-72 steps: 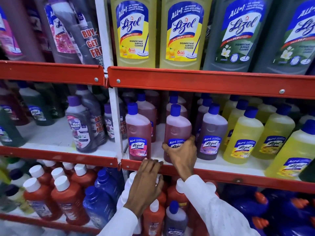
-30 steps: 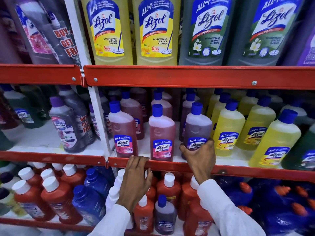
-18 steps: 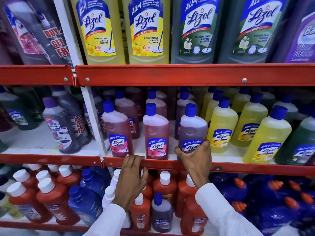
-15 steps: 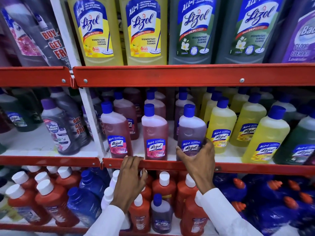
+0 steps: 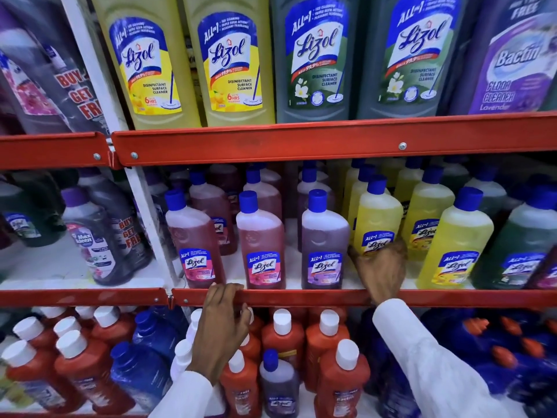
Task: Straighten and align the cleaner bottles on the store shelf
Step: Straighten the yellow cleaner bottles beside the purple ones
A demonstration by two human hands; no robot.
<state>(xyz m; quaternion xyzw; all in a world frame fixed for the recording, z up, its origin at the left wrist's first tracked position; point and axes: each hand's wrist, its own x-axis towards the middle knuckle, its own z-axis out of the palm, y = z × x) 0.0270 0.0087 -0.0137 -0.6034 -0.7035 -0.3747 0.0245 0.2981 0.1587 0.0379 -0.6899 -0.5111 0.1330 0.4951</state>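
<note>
A: What has moved since half a second ago?

B: The right hand (image 5: 380,268) has left the purple Lizol bottle (image 5: 325,241) and gone on to the yellow Lizol bottle (image 5: 378,218) at its 3 o'clock. The left hand (image 5: 221,322) has stayed on the red shelf rail (image 5: 301,298).

A: And the grip on each side?

B: The right hand is blurred; its fingers lie against the lower label of the yellow bottle, but whether they close round it I cannot tell. The left hand's fingers are curled over the rail's top edge, holding no bottle.

A: Where do the bottles stand?

B: On the middle shelf, front row, upright with labels forward: a pink Lizol bottle (image 5: 195,241) at 9 o'clock, a second pink bottle (image 5: 261,241) just beside it, then the purple one, then the yellow. Another yellow Lizol bottle (image 5: 456,245) stands at 3 o'clock of the right hand, tilted a little.
</note>
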